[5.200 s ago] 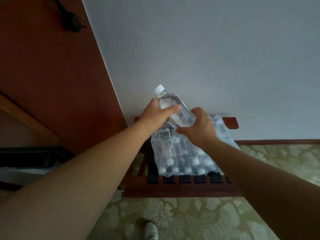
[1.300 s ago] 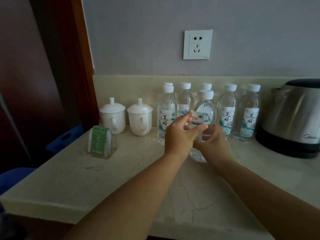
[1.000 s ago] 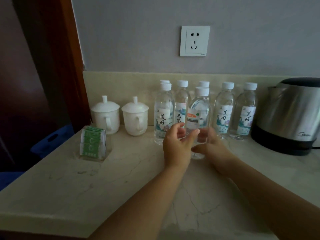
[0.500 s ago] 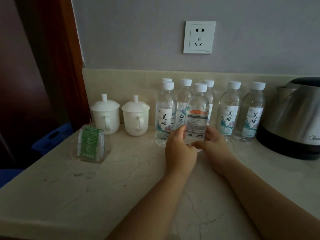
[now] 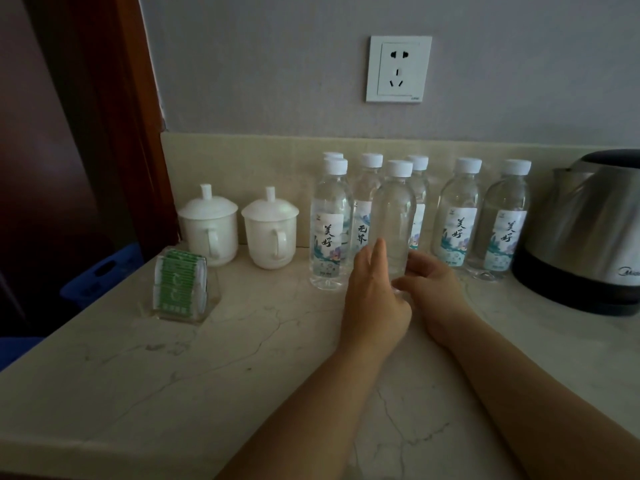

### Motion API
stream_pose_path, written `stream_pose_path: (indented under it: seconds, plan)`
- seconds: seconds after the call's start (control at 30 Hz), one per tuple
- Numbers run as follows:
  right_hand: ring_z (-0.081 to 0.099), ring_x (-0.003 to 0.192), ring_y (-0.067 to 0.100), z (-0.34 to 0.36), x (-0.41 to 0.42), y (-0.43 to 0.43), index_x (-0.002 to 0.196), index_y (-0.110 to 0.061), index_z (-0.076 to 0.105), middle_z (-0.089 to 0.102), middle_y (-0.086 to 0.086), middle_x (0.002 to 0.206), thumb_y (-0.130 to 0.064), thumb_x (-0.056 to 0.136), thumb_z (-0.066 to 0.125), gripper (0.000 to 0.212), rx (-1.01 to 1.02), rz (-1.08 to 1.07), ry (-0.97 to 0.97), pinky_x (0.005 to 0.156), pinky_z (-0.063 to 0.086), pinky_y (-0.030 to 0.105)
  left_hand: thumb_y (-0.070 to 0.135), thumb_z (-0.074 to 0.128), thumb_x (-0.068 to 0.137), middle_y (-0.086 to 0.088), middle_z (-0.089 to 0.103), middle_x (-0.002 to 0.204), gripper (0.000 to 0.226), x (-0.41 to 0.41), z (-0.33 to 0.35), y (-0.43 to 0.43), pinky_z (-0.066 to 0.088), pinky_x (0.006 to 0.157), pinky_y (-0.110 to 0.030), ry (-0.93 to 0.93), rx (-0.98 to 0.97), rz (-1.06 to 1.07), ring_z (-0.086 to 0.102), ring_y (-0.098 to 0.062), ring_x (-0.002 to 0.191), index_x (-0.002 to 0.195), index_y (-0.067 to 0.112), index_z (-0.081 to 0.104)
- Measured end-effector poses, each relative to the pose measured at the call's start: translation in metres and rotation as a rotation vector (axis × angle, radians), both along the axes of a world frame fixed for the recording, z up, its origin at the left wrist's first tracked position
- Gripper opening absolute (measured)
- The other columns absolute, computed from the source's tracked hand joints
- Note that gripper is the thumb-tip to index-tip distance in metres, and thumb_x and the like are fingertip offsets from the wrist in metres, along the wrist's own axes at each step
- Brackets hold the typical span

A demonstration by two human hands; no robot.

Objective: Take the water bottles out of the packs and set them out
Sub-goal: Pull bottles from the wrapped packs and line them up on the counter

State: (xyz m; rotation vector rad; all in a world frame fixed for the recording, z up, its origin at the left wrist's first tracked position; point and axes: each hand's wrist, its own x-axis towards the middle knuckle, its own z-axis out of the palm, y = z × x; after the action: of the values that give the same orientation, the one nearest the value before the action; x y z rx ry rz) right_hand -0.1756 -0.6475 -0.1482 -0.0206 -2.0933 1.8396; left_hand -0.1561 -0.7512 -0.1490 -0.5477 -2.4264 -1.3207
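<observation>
A clear water bottle [image 5: 393, 220] with a white cap stands upright on the marble counter [image 5: 207, 375], its plain side toward me. My left hand [image 5: 372, 296] holds its lower left side, fingers pointing up along it. My right hand [image 5: 433, 289] curls round its base from the right. Several more labelled bottles stand around it: one to the left [image 5: 329, 230], two to the right [image 5: 457, 216] [image 5: 502, 223], others behind [image 5: 365, 202]. No pack is in view.
A steel electric kettle [image 5: 588, 237] stands at the right. Two white lidded cups [image 5: 209, 226] [image 5: 272, 230] and a clear holder of green sachets [image 5: 180, 285] sit at the left. A wall socket [image 5: 398, 69] is above; a wooden door frame [image 5: 131, 116] borders the left.
Earlier I pulled the bottle from the plastic pack, then brought it to the counter. Over the last second it was set down and turned, so its label now faces away.
</observation>
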Motion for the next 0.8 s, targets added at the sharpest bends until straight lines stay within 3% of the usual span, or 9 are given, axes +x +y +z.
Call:
stream_pose_path:
  seconds: [0.1,0.2,0.3,0.37,0.43,0.5,0.63,0.8]
  plan:
    - [0.061,0.1,0.018,-0.0035,-0.0045,-0.0003,0.122,-0.007,0.056,0.063,0.002,0.104,0.004,0.071,0.075,0.056,0.042,-0.116,-0.062,0.094,0.049,0.039,-0.003,0.047,0.079,-0.004,0.013,0.154,0.082,-0.0025,-0.0002,0.0002,0.014,0.105,-0.015,-0.009,-0.035,0.001,0.014,-0.018,0.141,0.151,0.015,0.012]
    - [0.053,0.079,0.011,-0.0025,-0.0037,-0.0032,0.106,-0.019,0.057,0.057,-0.002,0.084,-0.009,0.066,0.082,0.049,0.206,-0.167,-0.05,0.077,0.044,0.03,-0.002,0.048,0.079,-0.006,0.023,0.144,0.081,-0.0023,-0.0005,0.0009,0.025,0.103,-0.02,-0.009,-0.018,0.052,0.024,-0.02,0.134,0.15,0.013,0.014]
    - [0.036,0.063,0.017,-0.0011,-0.0032,-0.004,0.073,-0.007,0.05,0.04,0.009,0.065,-0.005,0.066,0.076,0.027,0.258,-0.107,0.002,0.062,0.032,0.033,-0.002,0.047,0.078,-0.003,0.025,0.144,0.081,-0.0014,-0.0007,0.0004,0.021,0.097,-0.014,-0.004,0.02,0.061,0.024,-0.017,0.132,0.149,0.017,0.014]
    - [0.033,0.063,0.017,-0.0016,-0.0034,-0.0021,0.068,0.0,0.046,0.035,0.01,0.064,0.003,0.068,0.07,0.024,0.207,-0.081,0.014,0.062,0.029,0.032,-0.001,0.048,0.079,-0.002,0.022,0.148,0.081,-0.0006,-0.001,0.0,0.02,0.098,-0.014,-0.005,0.021,0.045,0.022,-0.016,0.135,0.149,0.018,0.013]
    - [0.04,0.06,0.013,-0.0017,-0.0035,-0.0011,0.067,-0.005,0.048,0.041,0.003,0.061,0.007,0.072,0.068,0.024,0.161,-0.066,0.017,0.064,0.033,0.029,0.0,0.048,0.08,-0.001,0.016,0.153,0.081,-0.0013,-0.001,-0.0003,0.021,0.103,-0.017,-0.033,0.013,0.031,0.017,-0.016,0.14,0.15,0.017,0.01]
    - [0.05,0.066,0.006,-0.0033,-0.0038,-0.0014,0.077,-0.015,0.054,0.054,-0.006,0.069,0.002,0.073,0.074,0.027,0.133,-0.09,0.0,0.069,0.041,0.028,0.001,0.047,0.082,-0.001,0.013,0.153,0.082,-0.0022,-0.0009,-0.0008,0.019,0.103,-0.016,-0.061,0.001,0.038,0.011,-0.015,0.141,0.151,0.018,0.007]
    - [0.06,0.088,0.01,-0.0032,-0.0038,-0.0038,0.109,-0.015,0.056,0.063,0.0,0.098,-0.017,0.066,0.086,0.053,0.21,-0.189,-0.03,0.082,0.048,0.028,-0.002,0.045,0.081,-0.005,0.014,0.151,0.082,-0.0012,0.0,-0.0001,0.007,0.098,-0.011,-0.057,0.048,0.092,0.005,-0.014,0.139,0.151,0.017,0.006]
    - [0.063,0.105,0.019,-0.0046,-0.0061,-0.0019,0.115,-0.01,0.064,0.069,0.003,0.109,0.0,0.069,0.075,0.049,0.245,-0.068,-0.009,0.096,0.049,0.044,-0.002,0.049,0.08,-0.004,0.027,0.147,0.072,-0.0009,0.0008,-0.0014,0.025,0.106,-0.021,-0.066,0.102,0.139,0.027,-0.019,0.137,0.145,0.015,0.024]
